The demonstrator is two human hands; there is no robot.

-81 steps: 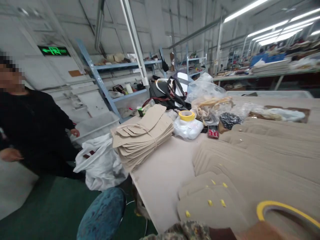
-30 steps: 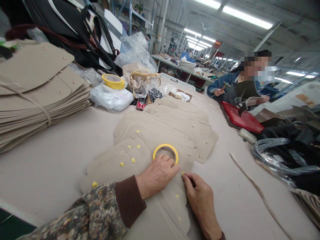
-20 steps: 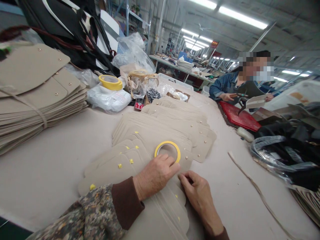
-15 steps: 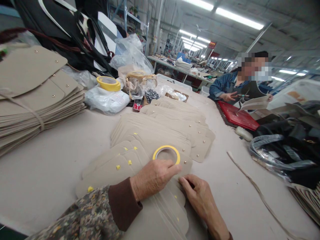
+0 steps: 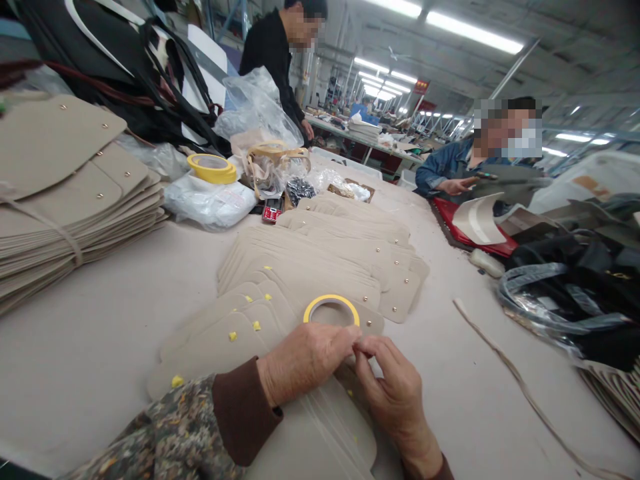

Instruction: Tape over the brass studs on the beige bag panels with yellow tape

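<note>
In the head view, our left hand (image 5: 305, 357) lies curled against the yellow tape roll (image 5: 331, 311) on the fanned beige pieces (image 5: 320, 267); we cannot tell its grip. Our right hand (image 5: 395, 393) pinches shut beside it, and we judge it is drawing tape. The next move calls for a clean tear.

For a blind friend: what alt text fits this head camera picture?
A left hand and right hand touch fingertips beside a yellow tape roll on overlapping beige flaps spread over a table. A person in denim sits opposite.
</note>
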